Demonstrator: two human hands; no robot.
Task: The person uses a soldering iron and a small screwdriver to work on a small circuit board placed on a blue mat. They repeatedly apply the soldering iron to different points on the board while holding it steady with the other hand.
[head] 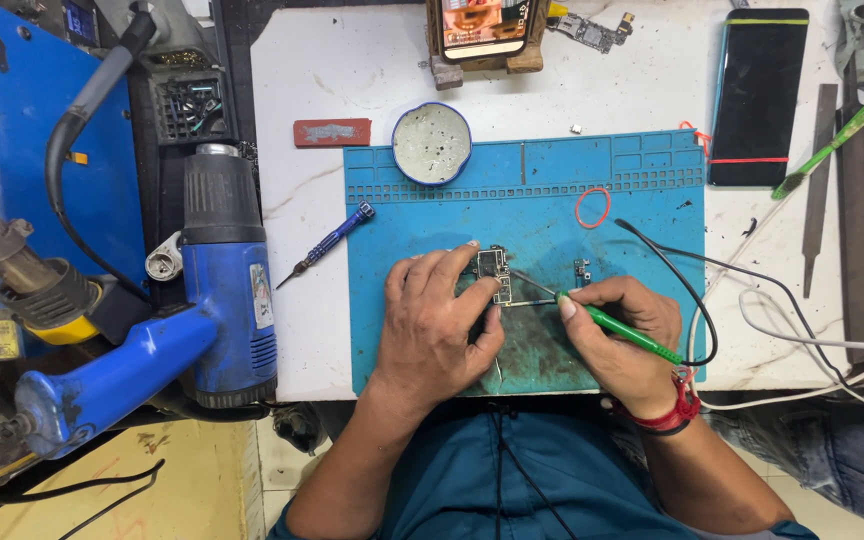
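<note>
The right hand (620, 338) is closed pen-fashion around a green-handled soldering iron (620, 328), its thin metal tip reaching left onto the small circuit board (493, 275) at the centre of the frame. The left hand (435, 322) rests palm-down just beside it, fingertips pressing the board's left and upper edges — nothing clamped inside the hand, only pinning the board flat. Board and both hands sit on the blue work mat (532, 200), whose lower middle is stained dark.

Close around the grip: a tiny separate component (582, 269) lies on the mat just right of the board, near the right hand's knuckles. A black cable (687, 290) loops from the iron's rear across the mat's right side, and white cables (802, 335) trail off toward the right edge. A red rubber band (593, 207) lies above, and a round tin of grey paste (432, 143) overlaps the mat's upper edge.

Farther out, a blue screwdriver (330, 242) lies slanted left of the mat, with a blue heat gun (222, 290) standing just beyond it at the table's left edge. A dark phone (758, 95) lies upper right, a green toothbrush (842, 130) and metal files beside it. The mat's upper band and its left strip stay open — the right side is crowded with wires.
</note>
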